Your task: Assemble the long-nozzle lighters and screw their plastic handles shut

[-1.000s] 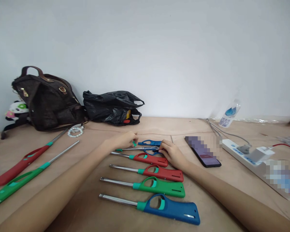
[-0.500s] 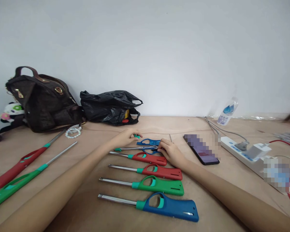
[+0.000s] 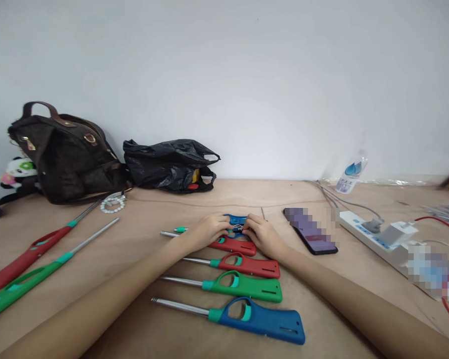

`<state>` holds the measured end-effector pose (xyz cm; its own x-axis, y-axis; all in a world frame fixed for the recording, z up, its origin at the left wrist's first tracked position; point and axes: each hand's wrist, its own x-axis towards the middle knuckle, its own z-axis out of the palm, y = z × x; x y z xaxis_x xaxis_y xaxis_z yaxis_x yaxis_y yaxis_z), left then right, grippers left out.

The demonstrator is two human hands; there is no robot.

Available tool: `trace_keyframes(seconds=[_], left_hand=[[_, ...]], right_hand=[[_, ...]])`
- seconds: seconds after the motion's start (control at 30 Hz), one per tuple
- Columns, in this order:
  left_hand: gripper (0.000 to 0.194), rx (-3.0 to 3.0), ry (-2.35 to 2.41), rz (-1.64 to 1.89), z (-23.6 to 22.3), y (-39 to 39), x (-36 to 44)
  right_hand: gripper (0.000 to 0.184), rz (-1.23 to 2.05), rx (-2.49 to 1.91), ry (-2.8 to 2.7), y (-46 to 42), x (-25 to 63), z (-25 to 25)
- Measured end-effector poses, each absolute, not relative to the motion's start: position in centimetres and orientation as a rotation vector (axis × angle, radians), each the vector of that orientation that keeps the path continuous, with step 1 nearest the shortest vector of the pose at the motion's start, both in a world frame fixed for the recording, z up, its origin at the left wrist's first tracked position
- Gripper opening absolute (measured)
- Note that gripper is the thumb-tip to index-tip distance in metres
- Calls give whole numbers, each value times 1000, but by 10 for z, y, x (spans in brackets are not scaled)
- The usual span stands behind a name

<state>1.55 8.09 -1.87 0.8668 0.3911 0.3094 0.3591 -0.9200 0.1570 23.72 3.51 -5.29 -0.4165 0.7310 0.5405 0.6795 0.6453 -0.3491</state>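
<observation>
A row of long-nosed gas lighters lies on the brown table (image 3: 153,344): a blue one (image 3: 264,323) nearest me, then a green one (image 3: 247,288), then two red ones (image 3: 252,265). Behind them lies an opened blue lighter (image 3: 235,220) with its metal tube (image 3: 172,232) pointing left. My left hand (image 3: 206,232) and my right hand (image 3: 262,234) meet over this blue lighter, fingers curled and pinching at its middle. What the fingertips pinch is hidden.
A long red lighter (image 3: 26,257) and a long green lighter (image 3: 22,286) lie at the left. A brown handbag (image 3: 65,157), a black plastic bag (image 3: 170,167) and a bead bracelet (image 3: 112,204) stand behind. A phone (image 3: 310,232), power strip (image 3: 374,237) and bottle (image 3: 349,174) sit at right.
My left hand has moved right from the far end of the blue lighter's tube and joined my right hand over the blue lighter's body. My right hand has barely shifted.
</observation>
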Motion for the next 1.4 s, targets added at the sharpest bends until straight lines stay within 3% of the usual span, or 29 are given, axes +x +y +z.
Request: trace_keyframes(seconds=[0.47, 0.7, 1.4], left_hand=[[15, 2924, 594, 489, -13, 84, 30], [22, 2782, 519, 583, -19, 90, 28], [18, 2624, 541, 634, -20, 91, 29]], right_hand=[[11, 491, -1159, -1947, 38, 235, -50], [10, 543, -1141, -1920, 38, 234, -50], [9, 640, -1169, -1817, 38, 232, -50]])
